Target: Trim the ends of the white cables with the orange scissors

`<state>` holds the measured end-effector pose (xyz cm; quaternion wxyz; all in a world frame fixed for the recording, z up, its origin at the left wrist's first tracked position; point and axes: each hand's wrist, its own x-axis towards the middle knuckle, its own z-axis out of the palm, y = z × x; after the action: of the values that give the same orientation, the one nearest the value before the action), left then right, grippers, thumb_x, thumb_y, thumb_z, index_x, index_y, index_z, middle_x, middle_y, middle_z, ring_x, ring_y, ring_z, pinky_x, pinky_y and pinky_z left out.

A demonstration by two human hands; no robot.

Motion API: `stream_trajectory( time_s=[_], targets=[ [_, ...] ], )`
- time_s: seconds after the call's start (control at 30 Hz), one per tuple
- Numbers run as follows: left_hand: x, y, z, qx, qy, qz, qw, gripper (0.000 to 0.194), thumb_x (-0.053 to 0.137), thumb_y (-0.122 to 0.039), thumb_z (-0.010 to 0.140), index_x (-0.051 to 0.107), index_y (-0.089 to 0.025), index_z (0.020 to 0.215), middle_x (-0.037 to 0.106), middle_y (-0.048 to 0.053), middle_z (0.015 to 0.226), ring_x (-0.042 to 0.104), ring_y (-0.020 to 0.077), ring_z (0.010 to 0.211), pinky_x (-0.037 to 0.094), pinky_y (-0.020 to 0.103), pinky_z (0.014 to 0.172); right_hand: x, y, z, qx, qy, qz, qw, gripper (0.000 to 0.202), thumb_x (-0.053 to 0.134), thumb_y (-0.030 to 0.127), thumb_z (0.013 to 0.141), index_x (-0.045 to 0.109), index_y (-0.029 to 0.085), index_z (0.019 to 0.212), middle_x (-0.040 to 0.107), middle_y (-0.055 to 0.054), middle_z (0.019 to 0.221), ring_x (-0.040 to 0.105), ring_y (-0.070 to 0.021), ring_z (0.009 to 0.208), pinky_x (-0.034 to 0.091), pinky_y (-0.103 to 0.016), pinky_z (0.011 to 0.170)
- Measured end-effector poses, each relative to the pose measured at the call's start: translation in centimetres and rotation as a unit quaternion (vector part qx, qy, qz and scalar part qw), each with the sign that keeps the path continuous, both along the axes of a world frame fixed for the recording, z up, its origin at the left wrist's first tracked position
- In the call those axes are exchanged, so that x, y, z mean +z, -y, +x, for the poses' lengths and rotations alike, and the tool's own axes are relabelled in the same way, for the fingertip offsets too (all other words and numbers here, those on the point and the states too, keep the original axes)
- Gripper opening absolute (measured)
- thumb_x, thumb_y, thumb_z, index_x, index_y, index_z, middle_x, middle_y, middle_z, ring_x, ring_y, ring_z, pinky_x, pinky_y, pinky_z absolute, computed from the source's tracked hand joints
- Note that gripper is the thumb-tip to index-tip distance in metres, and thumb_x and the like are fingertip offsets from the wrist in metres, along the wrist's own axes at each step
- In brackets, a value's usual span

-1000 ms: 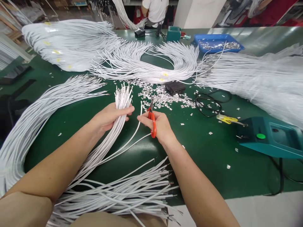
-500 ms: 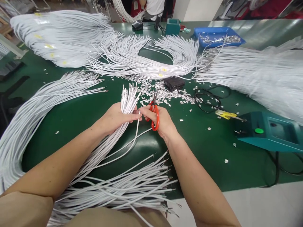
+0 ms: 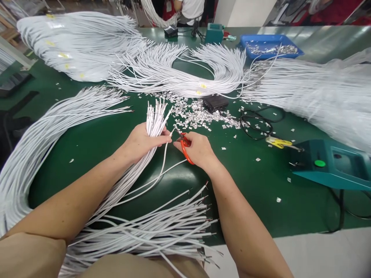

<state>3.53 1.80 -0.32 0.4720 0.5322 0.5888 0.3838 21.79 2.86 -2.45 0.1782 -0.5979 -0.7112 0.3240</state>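
- White cables point(image 3: 155, 123) bunched upright in the clamped left hand point(image 3: 142, 141), tips fanned above the thumb, lengths trailing down toward the wearer.
- Also pinched at the left fingertips: the end of a single cable point(image 3: 164, 156), bent away from the bunch.
- Orange-handled scissors point(image 3: 184, 150) gripped in the closed right hand point(image 3: 199, 148), dark blades pointing up and left, right by the tip of that single cable; contact with it too small to tell.
- Hands near each other, fingertips slightly apart, above the green worktop point(image 3: 240, 200).
- Below, close to the wearer: a loose heap of cables point(image 3: 162, 227) with dark, stripped-looking ends pointing right.
- To the left, a curved cable bundle point(image 3: 43, 135) with ends toward the middle.
- Just beyond the hands, scattered silvery-white scraps point(image 3: 191, 112) around a black box point(image 3: 215, 103).
- Behind those, a U-shaped cable bundle point(image 3: 199, 87) with yellow marks; at upper left, a large stack of cable bundles point(image 3: 81, 46).
- To the right, more cables under translucent film point(image 3: 313, 85), a coiled black cord point(image 3: 255, 133), a yellow-handled tool point(image 3: 279, 143) and a teal machine point(image 3: 333, 166) with a green button.
- Farther off, a blue tray point(image 3: 269, 56) containing scraps, a small green device point(image 3: 214, 34) and a person point(image 3: 193, 9) in a white top.
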Motion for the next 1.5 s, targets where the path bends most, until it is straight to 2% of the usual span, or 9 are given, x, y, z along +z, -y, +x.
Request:
stream_trajectory(
  time_s=[0.3, 0.6, 0.8, 1.0, 1.1, 1.17, 1.23, 1.33, 1.5],
  targets=[
    [-0.4, -0.1, -0.2, -0.017, -0.053, 0.026, 0.998, 0.020, 0.078, -0.028, 0.065, 0.069, -0.018, 0.080, 0.069, 0.001, 0.082, 0.060, 0.0158, 0.067, 0.047, 0.028, 0.061, 0.1, 0.6, -0.4, 0.031, 0.126, 0.054, 0.990, 0.028, 0.056, 0.045, 0.084, 0.069, 0.021, 0.079, 0.070, -0.005, 0.080, 0.062, -0.0188, 0.073, 0.032, -0.027, 0.057],
    [-0.3, 0.0, -0.5, -0.015, -0.080, 0.045, 0.996, 0.025, 0.079, -0.033, 0.064, 0.069, -0.018, 0.081, 0.070, 0.001, 0.080, 0.064, 0.0186, 0.071, 0.048, 0.031, 0.067, 0.1, 0.7, -0.3, 0.043, 0.163, 0.070, 0.983, 0.029, 0.053, 0.044, 0.087, 0.068, 0.021, 0.078, 0.070, -0.004, 0.080, 0.063, -0.0176, 0.073, 0.033, -0.027, 0.057],
    [-0.4, -0.1, -0.4, 0.009, -0.032, 0.020, 0.999, 0.033, 0.083, -0.033, 0.059, 0.067, -0.016, 0.082, 0.071, 0.003, 0.079, 0.067, 0.0202, 0.069, 0.051, 0.032, 0.065, 0.1, 0.8, -0.5, 0.045, 0.159, 0.092, 0.982, 0.029, 0.053, 0.045, 0.088, 0.068, 0.021, 0.082, 0.069, -0.004, 0.082, 0.063, -0.0175, 0.075, 0.034, -0.027, 0.059],
    [-0.3, -0.1, -0.3, -0.007, 0.017, 0.001, 1.000, 0.032, 0.081, -0.032, 0.063, 0.065, -0.016, 0.084, 0.072, 0.005, 0.080, 0.070, 0.0225, 0.073, 0.053, 0.031, 0.066, -0.2, 0.6, -0.3, 0.038, 0.123, 0.069, 0.989, 0.030, 0.057, 0.046, 0.085, 0.067, 0.020, 0.074, 0.067, -0.006, 0.076, 0.060, -0.0185, 0.071, 0.033, -0.028, 0.058],
    [-0.2, -0.1, -0.4, -0.001, -0.034, 0.009, 0.999, 0.031, 0.080, -0.035, 0.063, 0.066, -0.016, 0.084, 0.072, 0.005, 0.081, 0.069, 0.0221, 0.074, 0.052, 0.032, 0.068, 0.0, 0.3, 0.1, 0.019, 0.061, 0.036, 0.997, 0.026, 0.062, 0.043, 0.080, 0.066, 0.020, 0.067, 0.065, -0.004, 0.071, 0.056, -0.0165, 0.066, 0.033, -0.028, 0.058],
    [0.1, 0.0, -0.3, -0.001, -0.097, 0.024, 0.995, 0.029, 0.079, -0.037, 0.063, 0.068, -0.017, 0.081, 0.072, 0.004, 0.082, 0.067, 0.0218, 0.076, 0.050, 0.032, 0.070, 0.2, 0.1, 0.2, -0.014, -0.049, 0.002, 0.999, 0.023, 0.064, 0.039, 0.077, 0.067, 0.018, 0.068, 0.063, -0.002, 0.067, 0.055, -0.0145, 0.064, 0.036, -0.027, 0.060],
    [0.4, 0.1, -0.1, -0.007, -0.143, 0.031, 0.989, 0.027, 0.078, -0.037, 0.063, 0.068, -0.017, 0.079, 0.072, 0.003, 0.082, 0.066, 0.0218, 0.078, 0.049, 0.032, 0.072, 0.4, 0.1, 0.0, -0.054, -0.203, -0.034, 0.977, 0.022, 0.065, 0.038, 0.075, 0.070, 0.017, 0.075, 0.065, 0.000, 0.070, 0.056, -0.0132, 0.066, 0.040, -0.026, 0.063],
    [0.8, 0.3, 0.3, -0.014, -0.173, 0.027, 0.984, 0.024, 0.076, -0.035, 0.064, 0.068, -0.017, 0.078, 0.071, 0.002, 0.082, 0.064, 0.0215, 0.079, 0.048, 0.031, 0.073, 0.5, 0.2, -0.5, -0.087, -0.372, -0.074, 0.921, 0.025, 0.070, 0.039, 0.070, 0.073, 0.017, 0.082, 0.068, 0.000, 0.075, 0.058, -0.0126, 0.069, 0.044, -0.027, 0.068],
    [0.9, 0.4, 0.6, -0.031, -0.181, 0.033, 0.982, 0.025, 0.076, -0.035, 0.064, 0.067, -0.018, 0.079, 0.072, 0.002, 0.083, 0.064, 0.0211, 0.080, 0.048, 0.030, 0.073, 0.3, 0.4, -1.1, -0.113, -0.432, -0.096, 0.889, 0.017, 0.073, 0.031, 0.062, 0.072, 0.017, 0.073, 0.067, 0.001, 0.071, 0.057, -0.0116, 0.067, 0.043, -0.027, 0.070]
  ],
)
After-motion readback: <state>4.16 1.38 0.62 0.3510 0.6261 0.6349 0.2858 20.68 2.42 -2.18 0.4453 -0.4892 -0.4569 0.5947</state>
